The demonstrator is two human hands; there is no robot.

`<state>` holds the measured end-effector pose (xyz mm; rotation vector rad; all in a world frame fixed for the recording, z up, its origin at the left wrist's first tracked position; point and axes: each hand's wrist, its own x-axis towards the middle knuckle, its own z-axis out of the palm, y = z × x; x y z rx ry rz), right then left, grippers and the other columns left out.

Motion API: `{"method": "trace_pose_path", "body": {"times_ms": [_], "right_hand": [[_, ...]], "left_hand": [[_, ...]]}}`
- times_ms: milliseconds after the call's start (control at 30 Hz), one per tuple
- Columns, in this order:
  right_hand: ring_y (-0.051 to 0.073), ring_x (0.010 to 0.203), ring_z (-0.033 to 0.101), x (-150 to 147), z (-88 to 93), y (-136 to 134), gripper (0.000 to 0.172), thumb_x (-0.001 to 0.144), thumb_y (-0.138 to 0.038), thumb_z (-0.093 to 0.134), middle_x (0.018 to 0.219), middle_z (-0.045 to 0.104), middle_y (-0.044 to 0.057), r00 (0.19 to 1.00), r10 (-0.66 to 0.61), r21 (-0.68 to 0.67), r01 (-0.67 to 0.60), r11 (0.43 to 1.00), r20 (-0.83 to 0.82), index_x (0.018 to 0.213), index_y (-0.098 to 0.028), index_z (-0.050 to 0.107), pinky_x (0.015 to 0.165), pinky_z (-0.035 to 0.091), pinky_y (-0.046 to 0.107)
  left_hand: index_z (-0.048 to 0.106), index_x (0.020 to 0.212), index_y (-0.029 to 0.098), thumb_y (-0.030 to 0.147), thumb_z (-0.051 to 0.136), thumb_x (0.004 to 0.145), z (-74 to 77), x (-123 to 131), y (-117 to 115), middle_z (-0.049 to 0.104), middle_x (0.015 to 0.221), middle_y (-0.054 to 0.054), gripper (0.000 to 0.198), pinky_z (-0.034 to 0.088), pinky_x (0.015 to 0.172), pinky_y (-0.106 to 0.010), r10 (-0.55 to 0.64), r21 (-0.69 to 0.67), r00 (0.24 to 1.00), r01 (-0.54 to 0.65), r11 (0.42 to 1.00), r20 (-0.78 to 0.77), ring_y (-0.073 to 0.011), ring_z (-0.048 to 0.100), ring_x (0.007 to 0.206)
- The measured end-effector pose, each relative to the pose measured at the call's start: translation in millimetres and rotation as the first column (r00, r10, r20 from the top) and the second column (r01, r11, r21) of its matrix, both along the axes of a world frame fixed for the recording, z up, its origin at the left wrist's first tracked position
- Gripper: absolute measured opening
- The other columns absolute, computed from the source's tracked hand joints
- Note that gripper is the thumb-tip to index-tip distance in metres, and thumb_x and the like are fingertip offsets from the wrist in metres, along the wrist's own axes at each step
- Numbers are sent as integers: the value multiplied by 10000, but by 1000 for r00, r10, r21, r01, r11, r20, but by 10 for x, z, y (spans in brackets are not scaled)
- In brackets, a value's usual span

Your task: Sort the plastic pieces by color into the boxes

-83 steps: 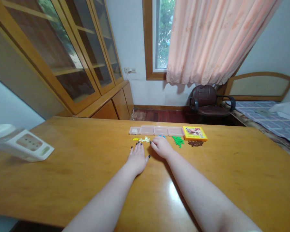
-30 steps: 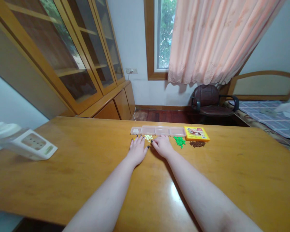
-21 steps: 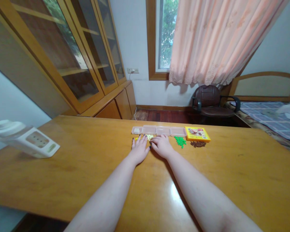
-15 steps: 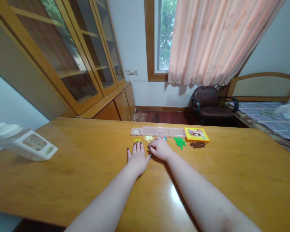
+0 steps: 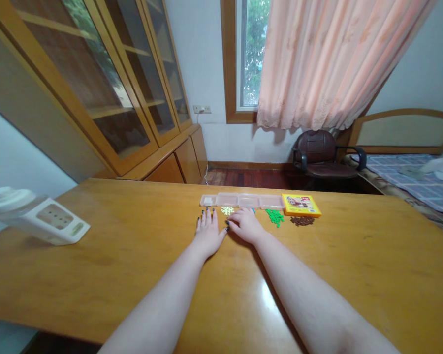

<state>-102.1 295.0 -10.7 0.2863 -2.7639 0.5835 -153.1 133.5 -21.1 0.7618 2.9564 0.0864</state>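
Observation:
My left hand [image 5: 208, 231] lies flat on the wooden table [image 5: 133, 265], fingers stretched out, covering the spot where the yellow pieces were. My right hand [image 5: 245, 225] rests beside it with fingers curled down over small blue pieces [image 5: 253, 211]. A pale yellow-white pile [image 5: 227, 210] sits just beyond and between the two hands. Behind them stands a clear compartment tray [image 5: 242, 200]. Green pieces [image 5: 273, 216] and brown pieces [image 5: 301, 221] lie to the right, in front of a yellow box [image 5: 301, 204].
A white device [image 5: 40, 220] lies at the table's left edge. Glass-door cabinets [image 5: 107, 93] stand at the left. A brown office chair [image 5: 319, 157], a bed [image 5: 409, 182] and a pink curtain [image 5: 328, 59] are beyond the table.
My left hand slid back toward me, then forward again over the yellow pieces. The mixed yellow and white scatter now shows as a separate pale pile. My right hand barely moved.

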Motion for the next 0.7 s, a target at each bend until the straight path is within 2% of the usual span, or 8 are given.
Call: {"method": "trace_pose_path", "body": {"times_ms": [100,167,400,500,600,700], "right_hand": [[181,866,518,5,7,7,240,898,-274,485,846,685,57,1000,-14,30,13,999,24,838,-194,703,817,301,325],[180,848,525,8,10,5,261,899,-272,478,816,683,59,999,-1,44,-1,999,41,796,-185,702,810,303,323],[188,967,561,14,-5,-21,222,865,-294,535,1011,691,56,988,145,-14,-145,989,46,1004,-217,690,881,308,333],[177,989,565,15,-6,-11,225,871,-269,523,1042,687,50,992,128,-22,-127,992,21,1019,-218,685,898,313,328],[171,962,574,11,-4,3,218,878,-250,510,988,697,54,996,87,-22,-87,996,-7,990,-212,692,891,327,322],[176,933,582,0,-18,7,202,868,-250,527,944,700,59,997,75,-40,-76,996,-27,967,-199,695,874,346,320]], "left_hand": [[191,1447,15,597,346,841,-24,134,31,132,1501,-268,855,180,1103,-516,135,-85,991,-134,987,6,-391,144,1388],[189,1447,8,611,334,837,-44,137,43,134,1496,-278,870,180,1100,-524,170,-119,985,-166,979,23,-397,151,1385],[148,1467,52,575,226,879,-7,-77,24,70,1528,-210,791,107,1116,-537,114,-98,992,-108,989,57,-339,75,1412],[134,1478,123,578,275,875,-1,-29,27,38,1533,-197,769,107,1113,-538,95,-85,994,-91,992,50,-347,64,1411],[161,1477,197,603,275,870,-15,2,24,55,1538,-174,739,102,1107,-554,75,-84,995,-69,994,63,-347,60,1411],[158,1478,204,607,221,877,-35,-49,10,78,1538,-166,727,96,1109,-554,74,-74,995,-69,995,69,-325,68,1416]]}}
